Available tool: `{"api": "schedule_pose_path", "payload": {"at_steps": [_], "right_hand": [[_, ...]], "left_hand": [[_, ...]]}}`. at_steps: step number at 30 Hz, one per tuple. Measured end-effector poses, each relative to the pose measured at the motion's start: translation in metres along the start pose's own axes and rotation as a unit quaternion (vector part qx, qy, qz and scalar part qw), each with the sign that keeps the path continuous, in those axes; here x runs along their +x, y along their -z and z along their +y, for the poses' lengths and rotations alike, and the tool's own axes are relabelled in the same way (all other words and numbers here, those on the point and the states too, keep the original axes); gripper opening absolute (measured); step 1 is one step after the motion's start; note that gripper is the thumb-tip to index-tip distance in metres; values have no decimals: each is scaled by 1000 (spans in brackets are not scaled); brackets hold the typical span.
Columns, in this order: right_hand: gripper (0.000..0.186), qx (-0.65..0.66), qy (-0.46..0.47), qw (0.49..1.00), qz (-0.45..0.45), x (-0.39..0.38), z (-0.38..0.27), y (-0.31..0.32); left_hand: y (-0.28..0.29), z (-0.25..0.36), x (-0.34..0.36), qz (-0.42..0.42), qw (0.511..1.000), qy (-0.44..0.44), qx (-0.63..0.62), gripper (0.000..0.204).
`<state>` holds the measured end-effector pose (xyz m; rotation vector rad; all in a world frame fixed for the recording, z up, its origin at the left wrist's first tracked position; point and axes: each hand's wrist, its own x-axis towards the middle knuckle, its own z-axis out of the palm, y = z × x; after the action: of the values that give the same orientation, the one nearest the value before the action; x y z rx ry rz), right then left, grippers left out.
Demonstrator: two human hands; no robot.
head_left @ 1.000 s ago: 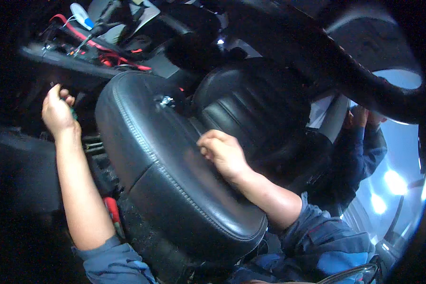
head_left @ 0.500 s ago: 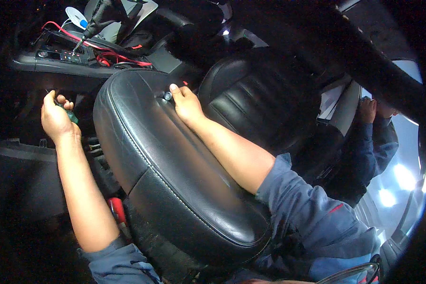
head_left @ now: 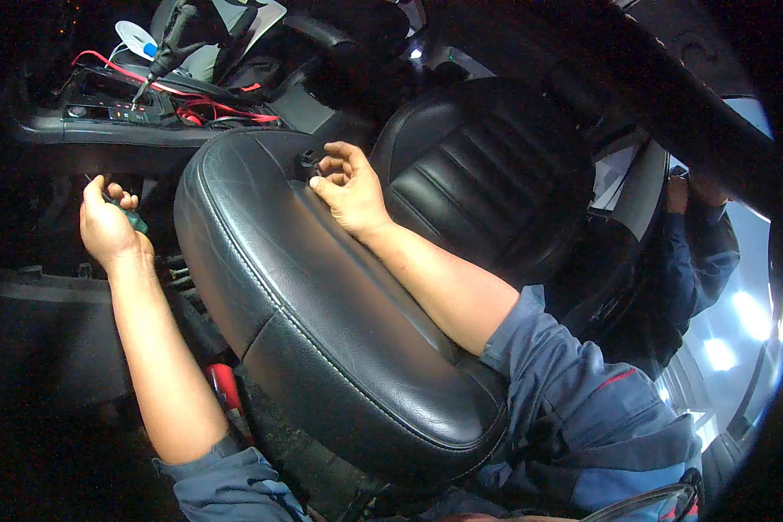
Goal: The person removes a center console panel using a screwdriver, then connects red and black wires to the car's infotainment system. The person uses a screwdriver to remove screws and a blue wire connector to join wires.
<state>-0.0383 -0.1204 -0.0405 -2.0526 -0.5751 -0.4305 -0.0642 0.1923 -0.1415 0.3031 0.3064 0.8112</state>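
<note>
My left hand [head_left: 113, 228] is closed around a tool with a green handle [head_left: 136, 221], beside the front corner of a black leather seat cushion [head_left: 296, 287]. A thin tip shows above its fingers; most of the tool is hidden in the palm. My right hand [head_left: 354, 193] is at the cushion's inner rear corner, near the backrest [head_left: 465, 187]. Its thumb and bent fingers close on a small black part [head_left: 308, 160] whose kind I cannot make out. The right forearm lies across the cushion, which has pale stitching along its edge.
Beyond the cushion runs a centre console [head_left: 87, 132] with a loose red cable [head_left: 209, 114] and a white disc [head_left: 136, 40] on it. A red cylindrical object [head_left: 224, 385] lies low beside the cushion. Another person's sleeve [head_left: 703, 261] shows at the right, by the window.
My right hand's fingers have lifted into view and curled by the small part, which now stands up black where a round end showed before. The left hand has barely shifted.
</note>
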Motion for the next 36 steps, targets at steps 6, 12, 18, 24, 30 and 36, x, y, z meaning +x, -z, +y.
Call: {"api": "schedule_pose_path", "payload": {"at_steps": [6,12,18,24,30,36], "right_hand": [[55,-29,-44,999,-10,9,11,4],[41,-20,-8,1000,-2,7,18,6],[39,-17,-5,1000,7,8,24,6],[39,-3,-5,1000,18,6,23,3],[38,64,-44,997,-3,3,11,1],[38,57,-64,996,12,4,8,3]], "left_hand": [[-1,1,-2,-5,1000,-2,-3,16],[-1,2,-3,-1,1000,-6,12,15],[-3,2,-4,2,1000,-11,6,16],[-4,2,-4,4,1000,-14,9,18],[-4,3,-5,3,1000,-19,22,18],[-2,1,-2,-5,1000,-16,24,18]]}}
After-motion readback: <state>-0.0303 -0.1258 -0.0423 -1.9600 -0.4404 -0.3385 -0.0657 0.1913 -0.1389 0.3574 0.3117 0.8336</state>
